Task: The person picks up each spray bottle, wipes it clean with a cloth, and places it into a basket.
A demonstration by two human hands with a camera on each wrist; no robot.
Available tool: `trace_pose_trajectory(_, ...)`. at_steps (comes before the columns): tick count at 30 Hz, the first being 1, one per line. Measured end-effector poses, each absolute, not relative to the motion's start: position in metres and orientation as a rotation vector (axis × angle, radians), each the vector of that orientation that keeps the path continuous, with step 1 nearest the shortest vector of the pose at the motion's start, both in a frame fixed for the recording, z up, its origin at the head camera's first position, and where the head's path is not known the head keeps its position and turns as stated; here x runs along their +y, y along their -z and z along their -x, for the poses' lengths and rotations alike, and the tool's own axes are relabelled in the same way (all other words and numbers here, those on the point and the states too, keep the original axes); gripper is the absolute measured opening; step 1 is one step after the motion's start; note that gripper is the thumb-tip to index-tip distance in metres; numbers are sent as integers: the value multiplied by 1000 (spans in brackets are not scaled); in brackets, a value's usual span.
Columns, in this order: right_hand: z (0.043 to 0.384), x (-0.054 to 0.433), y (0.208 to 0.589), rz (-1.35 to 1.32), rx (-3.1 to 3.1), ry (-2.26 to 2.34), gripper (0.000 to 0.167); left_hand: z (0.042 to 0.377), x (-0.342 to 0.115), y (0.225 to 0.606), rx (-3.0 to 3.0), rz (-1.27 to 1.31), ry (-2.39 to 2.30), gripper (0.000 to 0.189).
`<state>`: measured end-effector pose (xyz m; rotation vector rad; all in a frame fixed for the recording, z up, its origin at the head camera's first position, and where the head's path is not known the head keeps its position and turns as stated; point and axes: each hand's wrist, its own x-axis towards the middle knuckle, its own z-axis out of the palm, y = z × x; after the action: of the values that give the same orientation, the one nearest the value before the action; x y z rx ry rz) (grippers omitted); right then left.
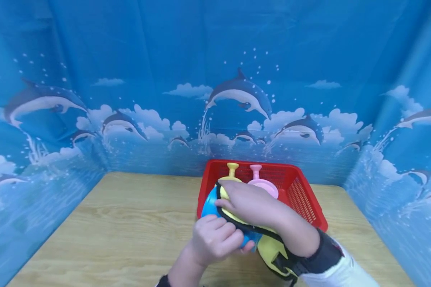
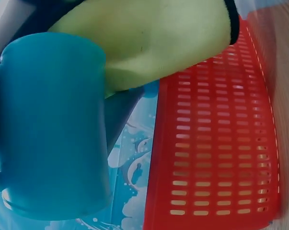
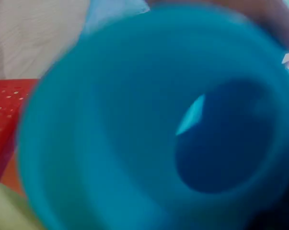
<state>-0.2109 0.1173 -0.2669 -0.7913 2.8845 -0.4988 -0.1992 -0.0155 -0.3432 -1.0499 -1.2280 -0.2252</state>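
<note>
My left hand (image 1: 217, 239) grips a blue mug (image 1: 210, 204), with fingers curled at its handle side. The left wrist view shows the mug (image 2: 53, 129) from the side, smooth and plain. In the right wrist view its open mouth fills most of the picture, blurred. My right hand (image 1: 251, 201) holds a yellow cloth with black edging (image 1: 269, 249), thumb and fingers pinching it over the upper side of the mug. Part of the cloth hangs down below the right wrist. Most of the mug is hidden behind the hands and cloth in the head view.
Behind the hands stands a red perforated basket (image 1: 303, 197). In it lie a yellow stemmed piece (image 1: 232, 169) and a pink stemmed piece with a round dish (image 1: 265, 186). Wooden tabletop (image 1: 129, 223) extends left; a blue dolphin-print curtain (image 1: 165, 79) closes the back and sides.
</note>
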Motion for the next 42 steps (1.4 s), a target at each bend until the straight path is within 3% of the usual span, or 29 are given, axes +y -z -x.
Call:
trace_pose_trajectory(10,221,103,267,828,2816,419,62,199,-20,344,-1274,1079,272,46)
trace_pose_trajectory(19,212,127,270,888,2756,527,54,204,-26,337,-1183,1064,223,48)
trace_pose_trajectory(30,199,172,263,904,2578,704,57,201,-33,326,-1150,1040,173,44)
trace_pose_trajectory(42,216,141,263,1050,2472,667,63,192,-24,327,-1082,1043,212,46)
